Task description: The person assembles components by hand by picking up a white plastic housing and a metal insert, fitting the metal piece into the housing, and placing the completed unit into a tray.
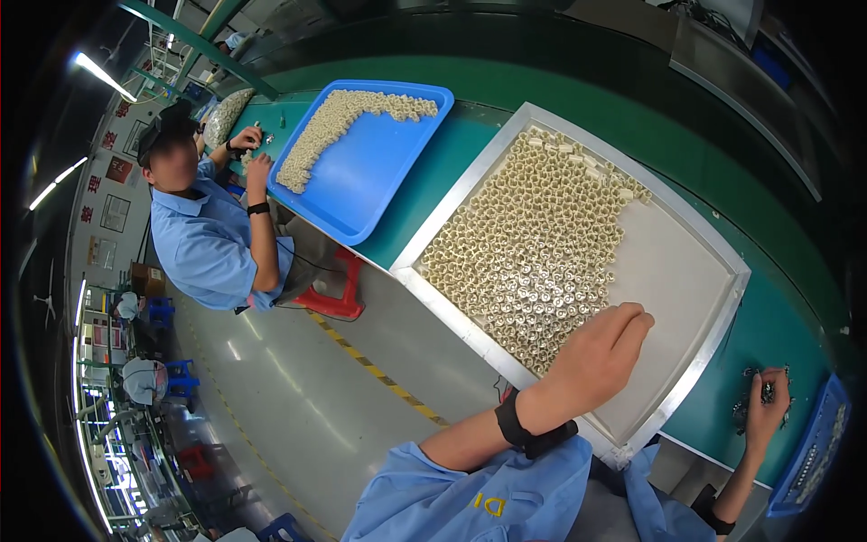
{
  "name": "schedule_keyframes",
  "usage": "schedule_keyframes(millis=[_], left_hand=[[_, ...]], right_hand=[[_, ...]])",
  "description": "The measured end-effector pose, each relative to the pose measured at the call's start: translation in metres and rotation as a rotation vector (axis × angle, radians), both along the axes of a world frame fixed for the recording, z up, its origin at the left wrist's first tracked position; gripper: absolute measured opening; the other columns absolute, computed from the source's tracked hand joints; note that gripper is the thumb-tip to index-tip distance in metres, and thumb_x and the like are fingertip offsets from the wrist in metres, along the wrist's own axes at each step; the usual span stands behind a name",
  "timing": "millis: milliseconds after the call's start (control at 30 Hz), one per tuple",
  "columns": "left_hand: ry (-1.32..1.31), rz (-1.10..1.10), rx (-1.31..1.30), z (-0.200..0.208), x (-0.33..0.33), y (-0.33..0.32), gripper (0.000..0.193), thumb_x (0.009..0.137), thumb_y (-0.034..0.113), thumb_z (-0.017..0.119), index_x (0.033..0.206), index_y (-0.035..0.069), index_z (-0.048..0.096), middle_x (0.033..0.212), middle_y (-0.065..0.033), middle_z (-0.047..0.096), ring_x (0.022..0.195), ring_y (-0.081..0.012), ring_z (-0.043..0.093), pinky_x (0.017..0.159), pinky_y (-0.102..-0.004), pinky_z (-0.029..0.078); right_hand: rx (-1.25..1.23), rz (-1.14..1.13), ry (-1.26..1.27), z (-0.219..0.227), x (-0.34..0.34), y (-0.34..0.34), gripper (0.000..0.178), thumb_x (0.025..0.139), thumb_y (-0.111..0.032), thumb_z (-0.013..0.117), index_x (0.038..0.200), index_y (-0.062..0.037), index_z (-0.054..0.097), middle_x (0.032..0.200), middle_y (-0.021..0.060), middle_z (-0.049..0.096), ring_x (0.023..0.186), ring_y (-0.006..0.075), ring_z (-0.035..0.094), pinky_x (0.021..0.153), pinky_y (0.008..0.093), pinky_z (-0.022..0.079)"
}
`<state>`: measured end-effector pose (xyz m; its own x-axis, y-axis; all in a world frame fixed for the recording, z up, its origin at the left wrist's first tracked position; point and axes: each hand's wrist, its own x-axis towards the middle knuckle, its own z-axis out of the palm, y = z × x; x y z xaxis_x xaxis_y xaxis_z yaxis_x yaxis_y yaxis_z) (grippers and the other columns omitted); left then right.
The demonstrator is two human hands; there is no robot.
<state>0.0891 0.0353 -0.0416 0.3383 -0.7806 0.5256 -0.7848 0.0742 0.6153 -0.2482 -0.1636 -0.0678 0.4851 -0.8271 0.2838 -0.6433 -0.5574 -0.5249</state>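
Note:
Over the near edge of a metal-framed tray [722, 280] I hold my left hand [596, 361], its fingers curled together. Whatever they may pinch is hidden from view. Many small cream-coloured ring-shaped parts [533, 244] fill the tray's left and far portion, right beside that hand. At the far right, my right hand [768, 406] is closed around some small dark shiny metal parts [769, 392]. More of these dark parts lie on the green table [713, 379] next to its fingers. Each of my wrists has a black band.
To the left stands a blue tray [361, 181] with more cream parts along its far and left sides. A co-worker [212, 217] in a blue shirt works beside it. Another blue tray [808, 470] sits at the far right. A red stool [334, 289] stands below the table.

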Motion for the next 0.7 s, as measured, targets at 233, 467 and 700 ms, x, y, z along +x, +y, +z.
schedule_keyframes(millis=[233,467,700], left_hand=[[0.190,-0.061,-0.077,0.006,-0.003,0.004,0.023,0.087,-0.004,0.066,0.109,-0.002,0.062,0.107,-0.0126,0.061,0.087,-0.0288,0.065,0.071,-0.0350,0.055],[0.190,-0.106,-0.160,0.000,-0.002,0.001,0.025,0.086,-0.002,0.069,0.111,-0.001,0.065,0.107,-0.0128,0.062,0.086,-0.0281,0.065,0.071,-0.0358,0.054],[0.209,-0.147,-0.115,-0.004,-0.004,0.000,0.023,0.085,-0.002,0.071,0.108,0.000,0.068,0.103,-0.0126,0.064,0.086,-0.0278,0.065,0.071,-0.0349,0.054]], right_hand=[[0.039,-0.054,-0.046,0.002,0.005,0.005,0.004,0.094,0.000,0.058,0.097,0.0034,0.059,0.091,0.0093,0.060,0.086,0.0203,0.056,0.083,0.0308,0.045],[0.008,0.043,-0.006,0.002,0.002,0.003,0.015,0.097,-0.001,0.055,0.108,0.0049,0.063,0.094,0.0094,0.062,0.088,0.0180,0.059,0.083,0.0299,0.046],[0.082,-0.104,-0.032,-0.007,-0.009,0.003,0.012,0.097,-0.003,0.058,0.105,0.0043,0.064,0.093,0.0082,0.064,0.087,0.0166,0.059,0.083,0.0297,0.047]])
